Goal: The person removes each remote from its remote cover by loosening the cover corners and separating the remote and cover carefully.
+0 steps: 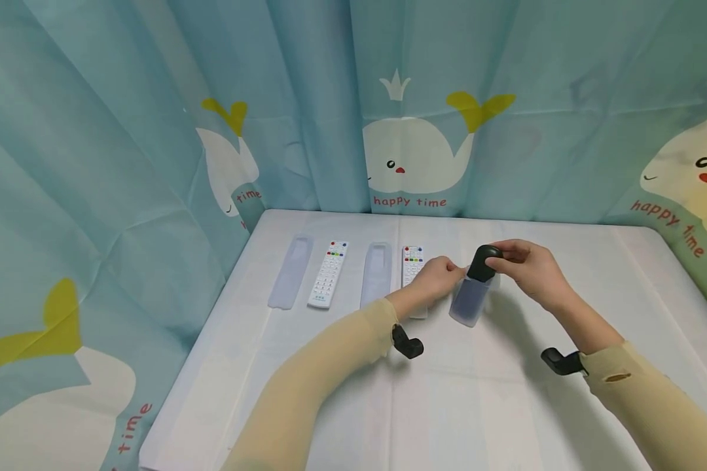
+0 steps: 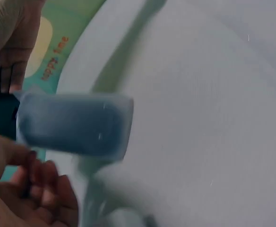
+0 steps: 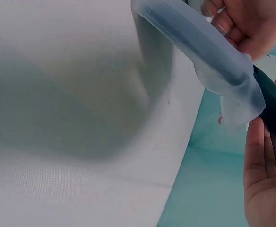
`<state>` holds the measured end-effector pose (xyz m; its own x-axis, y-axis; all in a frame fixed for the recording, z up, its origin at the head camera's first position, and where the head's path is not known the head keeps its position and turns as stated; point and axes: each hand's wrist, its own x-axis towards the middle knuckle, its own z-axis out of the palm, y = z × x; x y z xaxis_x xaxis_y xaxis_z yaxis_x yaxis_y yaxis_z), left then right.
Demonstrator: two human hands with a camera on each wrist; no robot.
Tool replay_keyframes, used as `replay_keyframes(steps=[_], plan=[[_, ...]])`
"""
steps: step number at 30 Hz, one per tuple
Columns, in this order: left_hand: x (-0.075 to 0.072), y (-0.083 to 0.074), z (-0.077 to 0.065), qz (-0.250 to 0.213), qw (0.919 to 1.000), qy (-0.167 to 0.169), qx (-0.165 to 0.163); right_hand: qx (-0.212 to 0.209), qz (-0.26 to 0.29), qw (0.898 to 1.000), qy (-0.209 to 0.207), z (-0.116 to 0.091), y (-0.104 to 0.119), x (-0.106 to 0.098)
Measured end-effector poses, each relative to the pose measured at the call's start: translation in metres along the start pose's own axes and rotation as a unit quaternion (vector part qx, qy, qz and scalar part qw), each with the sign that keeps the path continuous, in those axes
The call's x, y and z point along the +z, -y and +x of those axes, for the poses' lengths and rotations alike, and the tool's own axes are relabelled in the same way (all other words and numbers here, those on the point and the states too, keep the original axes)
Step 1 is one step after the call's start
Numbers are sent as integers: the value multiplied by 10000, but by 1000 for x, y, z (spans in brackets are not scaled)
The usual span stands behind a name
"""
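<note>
A black remote control (image 1: 484,263) is partly inside a translucent silicone sleeve (image 1: 470,304), its rounded end sticking out at the top. My right hand (image 1: 533,269) grips that bare end between thumb and fingers. At the sleeve's mouth, my left hand (image 1: 437,278) pinches the left edge. The right wrist view shows the sleeve (image 3: 199,47) tilted above the table, with a loose flap at its opening. No buttons on the black remote can be made out. Beneath my left forearm and hand, a white remote control (image 1: 413,261) is partly covered.
Left on the white table (image 1: 477,405) lie a flat translucent sleeve (image 1: 291,271), another white remote control (image 1: 328,275) and a second flat sleeve (image 1: 377,269), partly behind my left arm. A blue curtain (image 1: 312,85) with whale prints hangs behind and beside the table.
</note>
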<state>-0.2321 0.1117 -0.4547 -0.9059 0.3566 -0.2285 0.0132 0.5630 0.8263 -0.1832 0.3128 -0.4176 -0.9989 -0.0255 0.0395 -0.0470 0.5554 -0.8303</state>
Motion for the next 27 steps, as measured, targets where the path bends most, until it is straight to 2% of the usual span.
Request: replay_keyframes(steps=[2, 4, 7, 10, 13, 16, 18, 20, 21, 22, 24, 26, 27], plan=[[-4, 0, 4, 695, 9966, 434, -37, -16, 45, 10000, -9, 0, 0, 0], [-8, -1, 7, 1246, 9889, 808, 44, -27, 62, 10000, -25, 0, 0, 0], [-10, -2, 9, 1663, 9805, 1004, 282, 6, 70, 10000, -34, 0, 0, 0], [-10, -3, 5, 1818, 9791, 791, 445, 97, 70, 9999, -15, 1, 0, 1], [-8, -3, -1, 1957, 9778, 333, 673, 247, 68, 9997, -27, 3, -2, 1], [-5, -4, -6, 2085, 9707, -115, 1191, 449, 90, 9989, -66, 5, -3, 1], [-2, -6, -9, 2170, 9613, -259, 1675, 604, 163, 9980, -70, 7, -3, 1], [1, -6, -11, 2396, 9454, -285, 2189, 734, 245, 9970, -63, 8, -2, 2], [3, -7, -12, 2581, 9340, -286, 2455, 793, 277, 9964, -66, 9, -2, 2], [5, -7, -12, 2796, 9207, -307, 2705, 833, 303, 9960, -74, 9, -1, 3], [9, -7, -13, 3285, 8892, -430, 3154, 897, 352, 9953, -97, 10, 0, 4], [12, -5, -13, 3718, 8579, -623, 3493, 926, 422, 9947, -118, 11, 2, 6], [14, -5, -12, 3866, 8449, -735, 3623, 941, 468, 9944, -135, 11, 2, 6]])
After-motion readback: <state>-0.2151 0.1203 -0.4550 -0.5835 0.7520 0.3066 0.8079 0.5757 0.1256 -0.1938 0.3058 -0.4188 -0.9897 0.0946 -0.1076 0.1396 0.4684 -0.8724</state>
